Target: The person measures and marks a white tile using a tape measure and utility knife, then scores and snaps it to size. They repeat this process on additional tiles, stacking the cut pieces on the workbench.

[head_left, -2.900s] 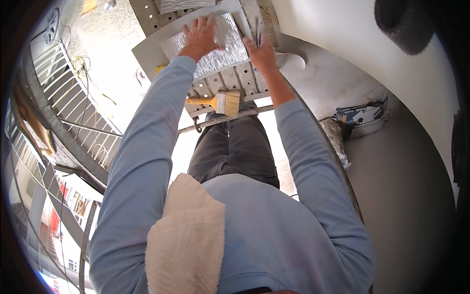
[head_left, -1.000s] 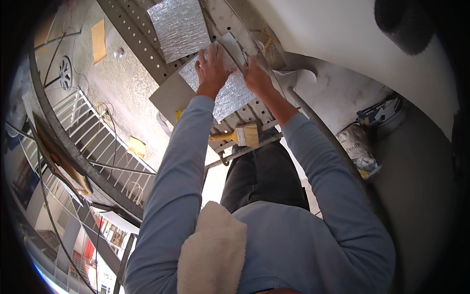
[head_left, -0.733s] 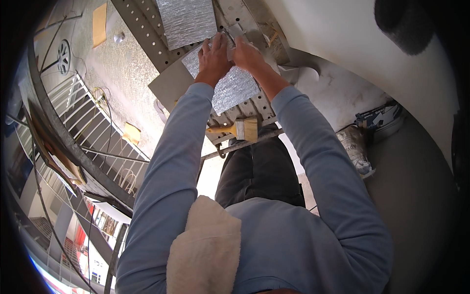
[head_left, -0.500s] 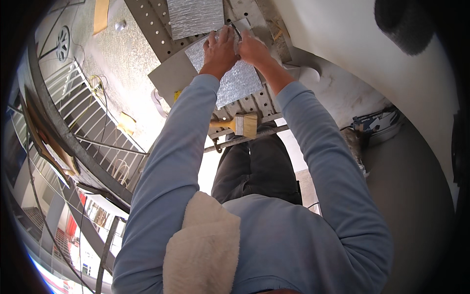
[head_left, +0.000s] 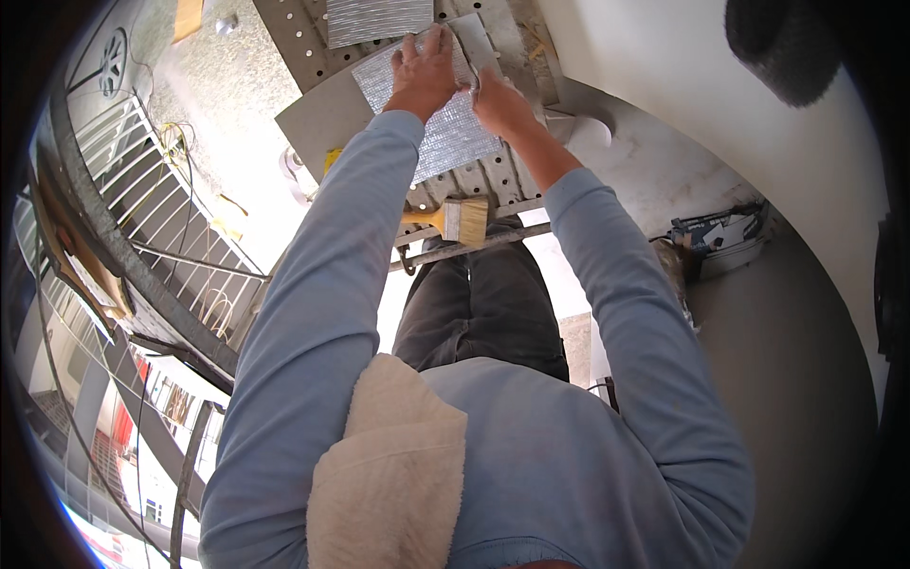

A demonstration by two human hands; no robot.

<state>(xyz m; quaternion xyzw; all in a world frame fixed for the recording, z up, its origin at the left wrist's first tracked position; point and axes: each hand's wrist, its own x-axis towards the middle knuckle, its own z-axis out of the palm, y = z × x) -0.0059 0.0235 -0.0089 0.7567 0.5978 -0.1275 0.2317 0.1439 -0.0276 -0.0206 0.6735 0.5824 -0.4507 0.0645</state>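
Seen from high on a scaffold, metal stair railings (head_left: 161, 218) curve along the left, with pale speckled ground below them. Ahead lies a perforated metal platform (head_left: 303, 38) carrying a flat grey board (head_left: 318, 119). On that board rests a silvery, quilted foil sheet (head_left: 450, 142), reaching toward the platform's far edge; a second foil sheet (head_left: 379, 17) lies just beyond it at the far edge. The left hand (head_left: 427, 71) presses flat on the nearer sheet's upper part, fingers spread and laid down. Just beside it, the right hand (head_left: 498, 100) sits at the sheet's right edge, fingers curled and pinching a thin pale strip there; what the strip is cannot be told. Nearer the person, at the platform's near edge, a wide paintbrush (head_left: 453, 220) lies above a metal bar (head_left: 474, 247). To the right curves a white wall (head_left: 664, 85), with a cluttered bucket (head_left: 725, 242) at its foot.
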